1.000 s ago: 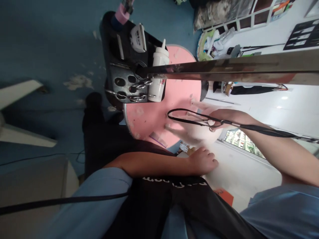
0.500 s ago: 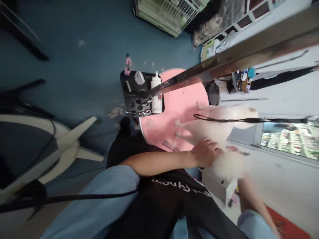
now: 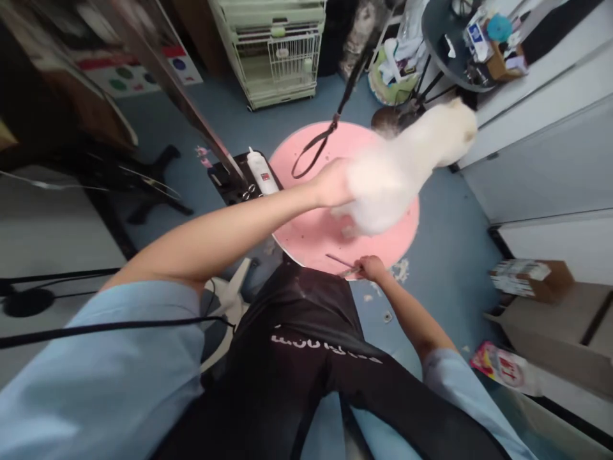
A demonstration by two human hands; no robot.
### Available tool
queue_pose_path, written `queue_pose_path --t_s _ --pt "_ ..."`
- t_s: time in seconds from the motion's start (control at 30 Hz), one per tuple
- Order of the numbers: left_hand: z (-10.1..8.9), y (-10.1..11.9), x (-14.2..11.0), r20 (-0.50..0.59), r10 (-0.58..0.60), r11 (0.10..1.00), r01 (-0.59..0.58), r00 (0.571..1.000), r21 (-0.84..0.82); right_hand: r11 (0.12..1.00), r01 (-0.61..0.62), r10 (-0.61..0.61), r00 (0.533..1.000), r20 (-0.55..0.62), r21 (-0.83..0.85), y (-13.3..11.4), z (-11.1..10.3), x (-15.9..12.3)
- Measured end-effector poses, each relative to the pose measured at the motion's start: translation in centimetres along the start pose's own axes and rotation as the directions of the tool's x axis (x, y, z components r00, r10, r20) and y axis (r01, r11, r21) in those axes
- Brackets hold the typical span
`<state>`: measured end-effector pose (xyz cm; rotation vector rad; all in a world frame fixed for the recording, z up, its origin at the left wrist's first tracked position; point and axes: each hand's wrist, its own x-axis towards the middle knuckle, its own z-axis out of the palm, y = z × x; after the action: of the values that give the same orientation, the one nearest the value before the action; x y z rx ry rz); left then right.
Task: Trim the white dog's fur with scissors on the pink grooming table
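A white dog (image 3: 387, 185) with a beige patch near its head stands on a round pink grooming table (image 3: 299, 249), its head toward the upper right. My left hand (image 3: 332, 182) grips the dog at its near left end; blur and fur hide the fingertips. At the table's near edge, my right hand (image 3: 372, 267) is closed round a thin purple tool (image 3: 339, 260). Blur hides the tool's exact kind. A black grooming loop (image 3: 313, 150) hangs over the table left of the dog, not round its neck.
A white squeeze bottle (image 3: 261, 172) and scissors (image 3: 249, 191) sit in a black holder (image 3: 230, 188) at the table's left. A metal post (image 3: 191, 108) rises there. Behind stand a green cage (image 3: 272, 70) and a dark round table (image 3: 440, 38). Fur clumps (image 3: 401, 269) litter the floor.
My view has swung round. My right hand has left the dog's blurred white fur and now holds the purple tool at the table edge. My left hand remains on the dog.
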<state>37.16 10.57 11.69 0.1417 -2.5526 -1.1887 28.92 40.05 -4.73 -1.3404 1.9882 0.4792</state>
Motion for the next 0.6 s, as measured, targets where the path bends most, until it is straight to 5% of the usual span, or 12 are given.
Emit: queue_pose_path --t_s 0.17,0.27,0.4,0.5,0.57,0.6 --pt "-0.7 0.9 0.3 0.081 -0.076 0.989 0.065 0.994 0.13 0.992 0.113 -0.102 0.98 -0.168 0.055 0.9 3.3 -2.3" --pt "-0.7 2.1 0.0 0.114 -0.077 0.973 0.049 0.99 0.225 0.989 0.123 -0.091 0.945 -0.313 0.083 -1.0 4.3 -1.3" --pt "-0.5 3.9 -0.4 0.169 -0.101 0.952 0.046 0.98 0.303 0.989 -0.003 0.053 0.936 -0.347 0.145 -11.2 1.4 3.4" --pt "-0.6 4.3 -0.3 0.161 -0.164 0.933 0.1 0.973 0.345 0.969 0.192 -0.149 0.957 -0.249 0.158 -21.1 -0.7 5.8" --pt "-0.8 4.0 -0.2 0.165 -0.176 0.935 0.113 0.97 0.336 0.926 0.337 -0.293 0.926 -0.237 0.172 -23.9 -0.7 6.0" --pt "-0.9 3.6 -0.2 0.171 -0.164 0.944 0.103 0.972 0.315 0.894 0.411 -0.367 0.901 -0.232 0.178 -23.3 -0.2 5.6"
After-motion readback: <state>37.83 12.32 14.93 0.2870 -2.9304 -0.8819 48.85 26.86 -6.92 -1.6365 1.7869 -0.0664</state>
